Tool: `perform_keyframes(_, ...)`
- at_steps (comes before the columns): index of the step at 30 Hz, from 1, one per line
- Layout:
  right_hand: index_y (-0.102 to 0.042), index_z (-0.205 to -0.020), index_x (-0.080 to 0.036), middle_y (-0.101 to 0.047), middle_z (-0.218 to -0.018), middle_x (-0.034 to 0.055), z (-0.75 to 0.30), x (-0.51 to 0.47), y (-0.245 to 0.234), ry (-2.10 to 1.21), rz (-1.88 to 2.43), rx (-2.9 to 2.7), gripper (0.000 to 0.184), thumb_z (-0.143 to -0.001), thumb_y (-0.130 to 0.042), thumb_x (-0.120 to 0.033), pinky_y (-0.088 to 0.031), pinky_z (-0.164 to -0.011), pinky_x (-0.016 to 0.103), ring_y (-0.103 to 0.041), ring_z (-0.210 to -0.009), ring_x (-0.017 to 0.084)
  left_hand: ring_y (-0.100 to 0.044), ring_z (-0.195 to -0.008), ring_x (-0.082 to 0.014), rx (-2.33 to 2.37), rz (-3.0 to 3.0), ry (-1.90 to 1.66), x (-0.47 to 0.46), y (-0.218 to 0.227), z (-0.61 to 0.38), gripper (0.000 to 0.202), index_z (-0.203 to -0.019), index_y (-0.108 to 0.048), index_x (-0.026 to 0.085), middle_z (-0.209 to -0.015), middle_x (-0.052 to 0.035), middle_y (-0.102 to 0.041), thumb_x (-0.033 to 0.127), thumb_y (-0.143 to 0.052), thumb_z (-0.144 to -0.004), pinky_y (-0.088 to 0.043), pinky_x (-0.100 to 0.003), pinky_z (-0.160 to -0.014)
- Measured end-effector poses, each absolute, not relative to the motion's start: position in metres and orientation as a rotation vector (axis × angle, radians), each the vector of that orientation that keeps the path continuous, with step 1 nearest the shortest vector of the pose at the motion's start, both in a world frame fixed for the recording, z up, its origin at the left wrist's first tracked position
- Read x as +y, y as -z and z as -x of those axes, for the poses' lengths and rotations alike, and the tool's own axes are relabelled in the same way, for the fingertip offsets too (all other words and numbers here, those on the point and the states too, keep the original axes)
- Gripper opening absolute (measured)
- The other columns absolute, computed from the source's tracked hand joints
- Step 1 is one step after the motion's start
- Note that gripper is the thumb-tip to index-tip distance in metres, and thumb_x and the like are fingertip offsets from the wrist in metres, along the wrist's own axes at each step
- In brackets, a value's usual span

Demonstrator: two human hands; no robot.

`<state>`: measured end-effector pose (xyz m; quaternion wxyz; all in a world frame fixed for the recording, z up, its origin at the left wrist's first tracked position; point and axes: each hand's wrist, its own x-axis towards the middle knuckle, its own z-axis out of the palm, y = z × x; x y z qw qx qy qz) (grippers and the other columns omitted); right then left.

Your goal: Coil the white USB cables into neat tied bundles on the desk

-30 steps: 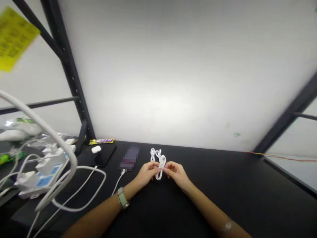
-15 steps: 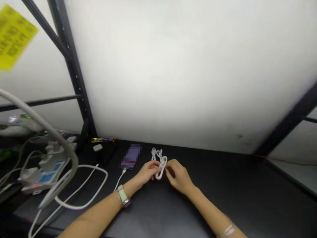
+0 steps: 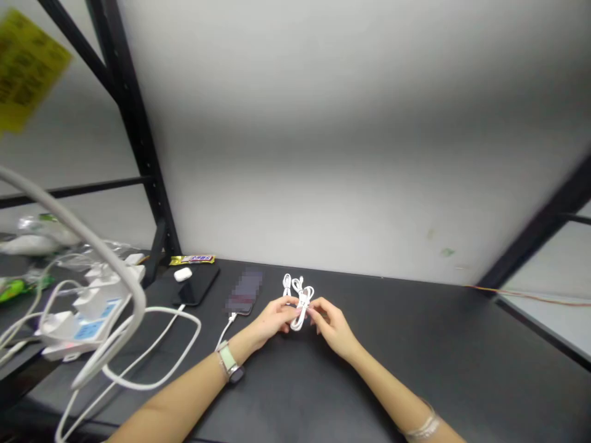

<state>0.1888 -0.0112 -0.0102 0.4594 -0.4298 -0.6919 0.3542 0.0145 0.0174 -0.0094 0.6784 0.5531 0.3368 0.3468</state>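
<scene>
A bundled white cable (image 3: 301, 306) hangs in small loops between my hands, near the far edge of the black table top (image 3: 415, 351). My left hand (image 3: 274, 321) pinches it from the left, and my right hand (image 3: 331, 327) pinches it from the right. A watch (image 3: 229, 364) sits on my left wrist. To the left of my left hand lies a phone (image 3: 243, 291), its screen blurred out, with a thin white cable (image 3: 223, 334) running from its lower end.
Left of the phone, a white earbud case (image 3: 183, 274) rests on a black pad (image 3: 196, 285). Beyond it lies a gold snack wrapper (image 3: 191, 259). A power strip (image 3: 83, 329) with white plugs and tangled cables sits at left. Dark shelf uprights (image 3: 138, 147) flank a white wall.
My right hand has moved from the side of the bundle to pinching it with its fingertips, and the loops hang a little more openly. The view has shifted slightly.
</scene>
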Motion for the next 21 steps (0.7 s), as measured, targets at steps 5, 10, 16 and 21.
perform_keyframes(5,-0.055,-0.079,-0.018,-0.055,-0.072,0.0008,-0.1888,-0.0139,0.0086,-0.772,1.067,-1.751,0.020,-0.087,-0.047,-0.033,-0.040,-0.050,0.021,-0.050,-0.058,0.011,-0.052,-0.057,-0.0067,0.623,-1.081,-0.732,0.0163,0.0109,-0.0144,0.041,-0.102,-0.058,0.016,-0.084,-0.0052,-0.063,0.036,-0.068,-0.069,-0.035,-0.019,-0.051)
perform_keyframes(10,-0.057,-0.076,-0.018,-0.057,-0.070,0.0011,-0.1900,-0.0115,0.0101,-0.707,1.118,-1.755,0.019,-0.085,-0.049,-0.033,-0.041,-0.053,0.022,-0.051,-0.060,0.013,-0.053,-0.058,-0.0067,0.582,-1.014,-0.742,0.0154,0.0105,-0.0146,0.042,-0.104,-0.058,0.016,-0.084,-0.0054,-0.064,0.031,-0.071,-0.068,-0.035,-0.019,-0.054)
perform_keyframes(16,-0.062,-0.094,-0.018,-0.061,-0.077,0.0029,-0.1922,-0.0071,0.0122,-0.622,1.148,-1.729,0.021,-0.084,-0.048,-0.029,-0.042,-0.058,0.024,-0.053,-0.065,0.015,-0.055,-0.058,-0.0085,0.561,-1.072,-0.737,0.0136,0.0133,-0.0180,0.063,-0.120,-0.048,0.015,-0.081,-0.0071,-0.066,0.029,-0.074,-0.065,-0.039,-0.021,-0.056)
perform_keyframes(21,-0.061,-0.078,-0.017,-0.057,-0.066,0.0012,-0.1975,-0.0045,0.0107,-0.496,1.212,-1.683,0.020,-0.083,-0.046,-0.029,-0.039,-0.054,0.023,-0.050,-0.059,0.014,-0.054,-0.056,-0.0081,0.565,-1.122,-0.708,0.0117,0.0118,-0.0185,0.074,-0.126,-0.044,0.010,-0.079,-0.0079,-0.067,0.030,-0.076,-0.062,-0.038,-0.020,-0.055)
